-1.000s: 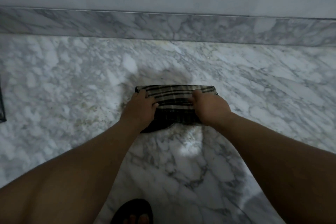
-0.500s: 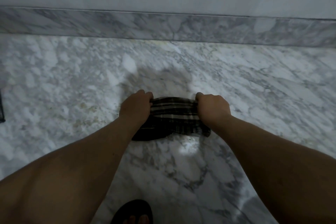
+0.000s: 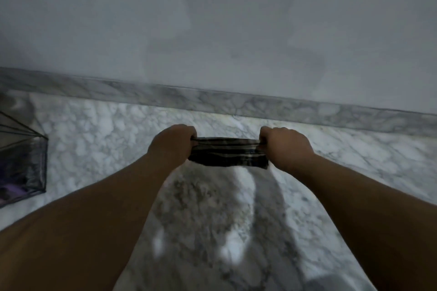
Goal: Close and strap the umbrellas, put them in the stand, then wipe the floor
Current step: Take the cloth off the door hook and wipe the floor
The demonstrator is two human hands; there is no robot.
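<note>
Head view, from the left: a dark wire-framed stand (image 3: pixel 22 156) sits on the veined marble floor (image 3: pixel 99 139). Next, the left hand (image 3: pixel 171 143) grips one end of a dark striped cloth (image 3: pixel 228 152), bunched and stretched across to the right hand (image 3: pixel 285 146), which clutches the other end; both are curled tight. I'd say wiping goes best with the soft cloth flattened against the glossy stone, passes overlapping toward the skirting (image 3: pixel 236 100).

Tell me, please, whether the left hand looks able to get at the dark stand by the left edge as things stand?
Probably not at once: the left hand grips one end of the striped cloth, and the right hand holds the other. The floor between it and the stand looks bare, so freeing the cloth should open the way.
</note>
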